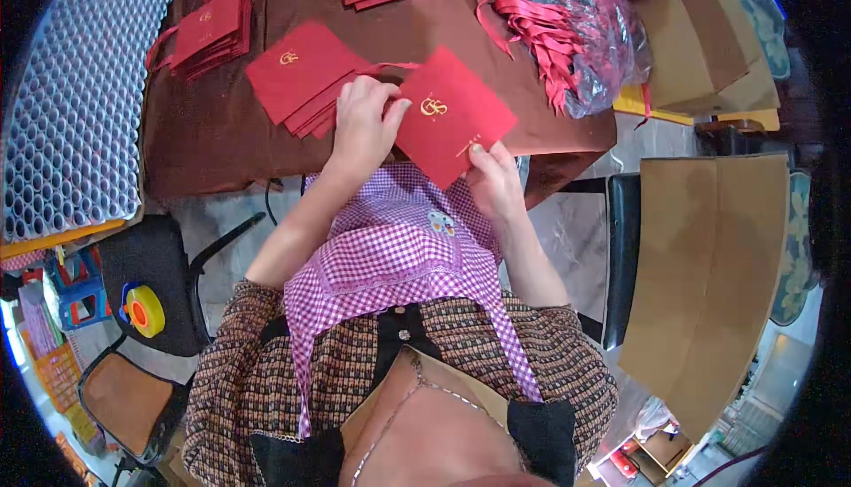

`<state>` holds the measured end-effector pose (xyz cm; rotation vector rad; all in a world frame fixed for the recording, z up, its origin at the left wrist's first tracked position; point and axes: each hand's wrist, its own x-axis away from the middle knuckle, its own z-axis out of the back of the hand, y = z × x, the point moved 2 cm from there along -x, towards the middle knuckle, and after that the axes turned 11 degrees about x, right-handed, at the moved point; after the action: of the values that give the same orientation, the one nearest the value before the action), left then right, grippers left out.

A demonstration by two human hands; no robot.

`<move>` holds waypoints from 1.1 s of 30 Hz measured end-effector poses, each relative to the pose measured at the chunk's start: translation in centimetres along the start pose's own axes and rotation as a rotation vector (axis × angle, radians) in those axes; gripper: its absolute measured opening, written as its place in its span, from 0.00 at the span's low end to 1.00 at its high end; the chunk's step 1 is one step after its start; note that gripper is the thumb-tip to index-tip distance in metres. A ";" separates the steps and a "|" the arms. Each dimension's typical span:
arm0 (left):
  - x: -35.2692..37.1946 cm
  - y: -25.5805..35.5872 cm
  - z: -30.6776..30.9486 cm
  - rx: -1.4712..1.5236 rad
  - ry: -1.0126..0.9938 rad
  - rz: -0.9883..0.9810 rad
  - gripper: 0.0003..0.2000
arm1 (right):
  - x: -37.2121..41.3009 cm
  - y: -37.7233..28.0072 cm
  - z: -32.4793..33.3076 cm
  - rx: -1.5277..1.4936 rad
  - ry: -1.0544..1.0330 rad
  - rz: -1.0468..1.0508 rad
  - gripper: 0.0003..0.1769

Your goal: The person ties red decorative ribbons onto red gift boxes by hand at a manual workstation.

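My right hand pinches the lower right corner of a square red card with gold print, thumb on top. The card is held tilted above the table's front edge. At its left edge is my left hand, with thumb and fingers closed together; what they pinch is hidden. A thin red ribbon runs just beyond those fingers to the card. Partly behind my left hand lies a fanned stack of similar red cards on the brown tablecloth.
More red card stacks lie at the table's left and back. A clear plastic bag with red ribbons sits at the right. A honeycomb-like tube stack flanks the left side. Cardboard and a black chair stand beside me.
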<state>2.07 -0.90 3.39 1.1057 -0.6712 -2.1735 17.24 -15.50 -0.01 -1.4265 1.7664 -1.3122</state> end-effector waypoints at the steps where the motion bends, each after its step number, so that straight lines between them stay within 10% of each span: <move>1: -0.1 -0.1 -0.2 -0.002 0.001 0.007 0.11 | 0.1 0.0 -0.1 0.000 -0.003 -0.006 0.21; 13: -0.9 -1.1 -1.3 0.167 -0.149 0.337 0.14 | 0.5 -2.0 1.1 0.174 0.009 -0.136 0.15; 15: -1.1 -1.7 -1.2 0.277 -0.226 0.521 0.12 | -0.7 -4.6 4.7 1.240 -0.319 -0.118 0.12; 21: -0.5 -2.3 -2.4 0.682 -0.194 0.708 0.09 | -8.5 -10.0 6.6 1.491 0.332 0.448 0.15; 26: -0.1 -1.9 -2.6 0.805 -0.201 0.793 0.10 | -15.3 -7.3 7.6 1.882 0.527 0.505 0.15; 33: 0.2 -2.1 -2.5 0.838 -0.152 0.818 0.13 | -11.7 -8.7 7.2 1.331 0.436 0.510 0.10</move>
<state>3.41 0.01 0.57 0.7879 -1.8254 -1.2598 30.84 -7.04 2.89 0.0393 0.8702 -1.9301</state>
